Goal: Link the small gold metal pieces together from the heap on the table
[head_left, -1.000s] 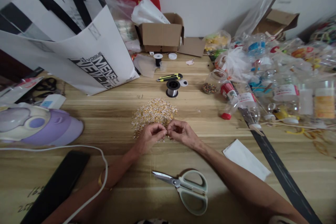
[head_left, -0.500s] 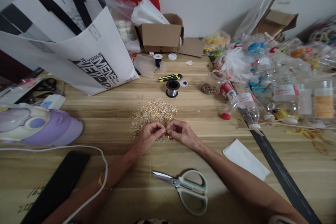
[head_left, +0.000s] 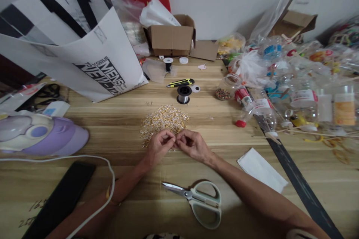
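A loose pile of small gold and silver pieces (head_left: 165, 117) lies on the wooden table. At its near edge, my left hand (head_left: 161, 143) and my right hand (head_left: 193, 143) meet fingertip to fingertip. Both hands are closed in a pinch, thumb against forefinger. Whatever sits between the fingertips is too small to make out. Scissors with pale handles (head_left: 206, 203) lie on the table below my hands, blades pointing left. Beyond the pile stands a black spool of thin wire (head_left: 184, 95), with a yellow and black cutter (head_left: 180, 83) just behind it.
On the left are a white paper bag (head_left: 112, 59), a purple and cream device (head_left: 61, 138), a white cable and a black phone (head_left: 64, 194). Plastic bottles (head_left: 263, 108) crowd the right, near a folded white paper (head_left: 262, 170). A cardboard box (head_left: 172, 39) stands at the back.
My right hand has shifted very slightly left, its fingertips now closer against those of my left hand. The other things stay where they were.
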`<state>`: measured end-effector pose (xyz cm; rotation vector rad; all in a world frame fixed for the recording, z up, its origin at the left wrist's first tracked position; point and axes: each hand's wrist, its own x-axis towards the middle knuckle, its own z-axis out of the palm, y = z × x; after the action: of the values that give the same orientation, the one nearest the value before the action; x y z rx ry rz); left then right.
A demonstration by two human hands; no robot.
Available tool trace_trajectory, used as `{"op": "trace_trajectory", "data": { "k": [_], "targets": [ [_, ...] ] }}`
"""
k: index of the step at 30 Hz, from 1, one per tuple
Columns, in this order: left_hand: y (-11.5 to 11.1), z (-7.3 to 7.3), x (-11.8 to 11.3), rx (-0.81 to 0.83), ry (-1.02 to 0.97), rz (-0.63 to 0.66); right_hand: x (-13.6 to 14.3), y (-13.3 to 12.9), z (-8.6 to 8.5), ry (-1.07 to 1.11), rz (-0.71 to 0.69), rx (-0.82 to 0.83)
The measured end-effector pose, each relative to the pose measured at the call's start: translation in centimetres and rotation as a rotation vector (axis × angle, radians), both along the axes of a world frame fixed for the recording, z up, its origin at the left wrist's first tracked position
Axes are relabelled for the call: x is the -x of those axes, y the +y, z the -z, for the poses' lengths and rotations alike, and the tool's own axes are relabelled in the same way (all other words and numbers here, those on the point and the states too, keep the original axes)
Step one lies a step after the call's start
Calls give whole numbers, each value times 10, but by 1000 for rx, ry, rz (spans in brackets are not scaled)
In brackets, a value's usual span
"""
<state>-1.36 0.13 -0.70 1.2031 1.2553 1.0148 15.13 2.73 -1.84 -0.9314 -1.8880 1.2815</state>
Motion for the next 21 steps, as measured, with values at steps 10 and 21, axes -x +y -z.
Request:
{"op": "trace_trajectory", "data": {
  "k": [10, 21],
  "targets": [
    [2, 0, 2, 21, -10, 2, 0, 3, -3, 125, -16, 132],
    [4, -2, 2, 35, 3, -23, -6, 13, -11, 112, 2, 229]
  ]
}}
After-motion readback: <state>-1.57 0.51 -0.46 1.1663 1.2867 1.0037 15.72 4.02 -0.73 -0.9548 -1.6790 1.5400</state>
